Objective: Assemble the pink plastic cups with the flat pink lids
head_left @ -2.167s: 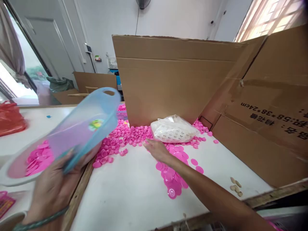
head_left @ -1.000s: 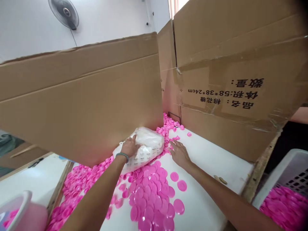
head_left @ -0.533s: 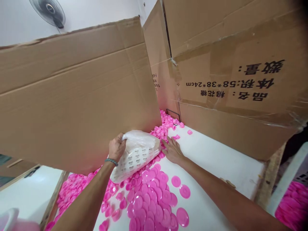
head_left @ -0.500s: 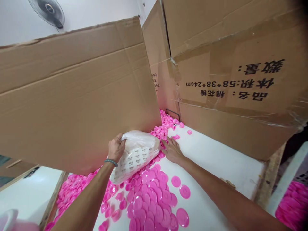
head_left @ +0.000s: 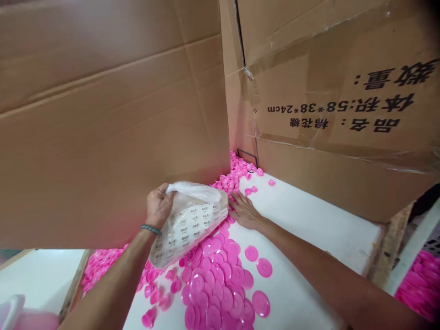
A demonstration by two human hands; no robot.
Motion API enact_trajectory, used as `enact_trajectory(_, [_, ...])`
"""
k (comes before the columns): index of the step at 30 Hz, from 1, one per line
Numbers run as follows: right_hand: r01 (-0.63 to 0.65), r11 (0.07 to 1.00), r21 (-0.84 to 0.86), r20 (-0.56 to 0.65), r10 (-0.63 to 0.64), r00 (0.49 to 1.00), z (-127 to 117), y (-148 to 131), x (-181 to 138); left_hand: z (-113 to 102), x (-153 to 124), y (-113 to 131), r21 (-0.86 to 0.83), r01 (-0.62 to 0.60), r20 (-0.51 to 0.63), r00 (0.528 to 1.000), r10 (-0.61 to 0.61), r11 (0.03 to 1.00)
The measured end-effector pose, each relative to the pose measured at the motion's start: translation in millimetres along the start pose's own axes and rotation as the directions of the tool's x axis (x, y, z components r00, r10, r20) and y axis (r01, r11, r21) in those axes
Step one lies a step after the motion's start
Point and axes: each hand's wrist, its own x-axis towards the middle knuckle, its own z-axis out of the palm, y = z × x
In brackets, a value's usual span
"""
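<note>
My left hand (head_left: 159, 207), with a dark beaded bracelet at the wrist, is closed on the gathered upper edge of a clear plastic bag (head_left: 192, 224). Rows of small dark print cover the bag's pale side; its contents are hard to make out. My right hand (head_left: 246, 212) lies palm down with fingers spread at the bag's right end, beside small pink plastic cups (head_left: 229, 182). Flat round pink plastic discs (head_left: 216, 288) overlap in a heap below the bag. Several loose discs and cups lie around the heap.
A tall cardboard panel (head_left: 113, 137) stands behind the bag. Another cardboard wall (head_left: 309, 169), with upside-down printing, borders the white tabletop (head_left: 292, 197) on the right. More pink pieces (head_left: 419, 284) fill a container at lower right. A pale tub (head_left: 27, 314) shows at lower left.
My left hand and the bag's near end have shifted slightly left. My right hand stays nearly in place. The view has tilted, and the wall fan has left it.
</note>
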Motion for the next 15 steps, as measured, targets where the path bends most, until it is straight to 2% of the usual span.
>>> enact_trajectory(8, [0.171, 0.985, -0.015, -0.03, -0.172, 0.985, 14.8, -7.4, 13.1, -24.4, 18.7, 1.8, -0.093, 0.018, -0.061, 0.998, -0.024, 0.995])
enact_trajectory(12, [0.259, 0.964, -0.06, -0.098, -0.264, 0.96, 20.6, -27.2, 18.7, -37.7, 22.5, 21.3, -0.183, 0.038, -0.114, 0.992, -0.059, 0.982])
enact_trajectory(15, [0.268, 0.963, -0.041, -0.152, -0.271, 0.951, 22.9, -45.0, 22.1, -46.9, 25.3, 39.1, -0.237, 0.07, -0.146, 0.983, -0.107, 0.969])
